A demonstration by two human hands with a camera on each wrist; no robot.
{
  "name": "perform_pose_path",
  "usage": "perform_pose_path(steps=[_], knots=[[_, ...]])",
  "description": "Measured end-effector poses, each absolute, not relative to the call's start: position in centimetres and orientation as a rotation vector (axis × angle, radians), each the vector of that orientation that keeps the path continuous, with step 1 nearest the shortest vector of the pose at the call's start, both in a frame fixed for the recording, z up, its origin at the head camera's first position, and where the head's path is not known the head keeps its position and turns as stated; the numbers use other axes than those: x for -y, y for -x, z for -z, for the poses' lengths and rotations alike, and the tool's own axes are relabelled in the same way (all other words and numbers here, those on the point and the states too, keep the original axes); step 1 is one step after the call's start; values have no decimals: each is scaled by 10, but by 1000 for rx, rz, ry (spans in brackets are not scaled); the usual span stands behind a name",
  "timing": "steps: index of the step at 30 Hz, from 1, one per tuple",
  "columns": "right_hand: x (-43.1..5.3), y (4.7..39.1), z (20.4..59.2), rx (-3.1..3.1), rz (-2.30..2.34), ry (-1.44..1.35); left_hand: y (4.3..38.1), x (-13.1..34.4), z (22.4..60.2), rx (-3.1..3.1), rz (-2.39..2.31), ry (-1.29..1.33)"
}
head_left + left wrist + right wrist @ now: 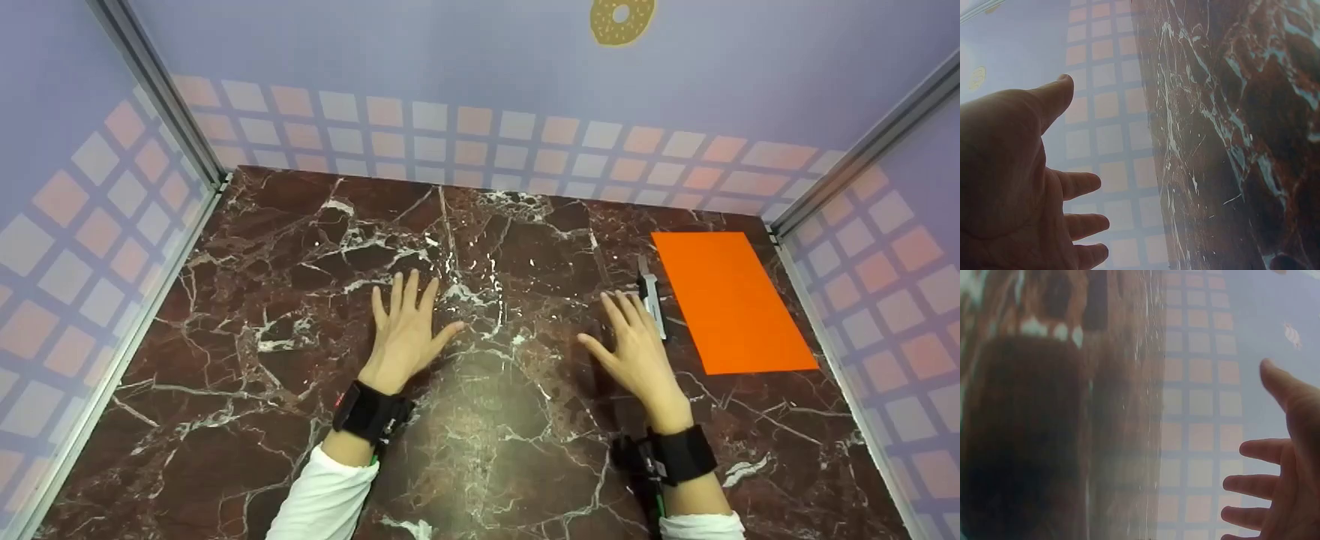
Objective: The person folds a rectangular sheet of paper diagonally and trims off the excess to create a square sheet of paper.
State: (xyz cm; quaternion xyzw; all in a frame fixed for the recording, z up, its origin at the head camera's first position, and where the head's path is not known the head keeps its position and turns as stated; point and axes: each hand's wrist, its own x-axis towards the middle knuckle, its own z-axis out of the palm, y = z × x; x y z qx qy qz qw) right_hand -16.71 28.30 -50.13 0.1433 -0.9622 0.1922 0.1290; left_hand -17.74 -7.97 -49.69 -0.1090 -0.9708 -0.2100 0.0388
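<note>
My left hand is held palm down over the marbled table, its fingers straight and spread with the thumb out to the side. It holds nothing, and the left wrist view shows the same bare hand with fingers apart. My right hand also has straight, spread fingers and holds nothing; in the right wrist view its fingers point toward the tiled wall. Just beyond its fingertips on the right lies a slim silver-and-black tool, partly overlapped by the fingers. An orange sheet lies flat to the right of that tool.
The dark red marbled table is bounded by pale purple panels with a square-tile pattern, at the back and on both sides. Metal posts stand at the back corners. Each wrist carries a black strap with a camera.
</note>
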Motion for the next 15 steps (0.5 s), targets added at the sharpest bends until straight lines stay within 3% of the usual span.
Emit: perform_pose_path(steps=[15], knots=[[-334,174,510,2853,-690,-115,176,80,496,2992,629,338]])
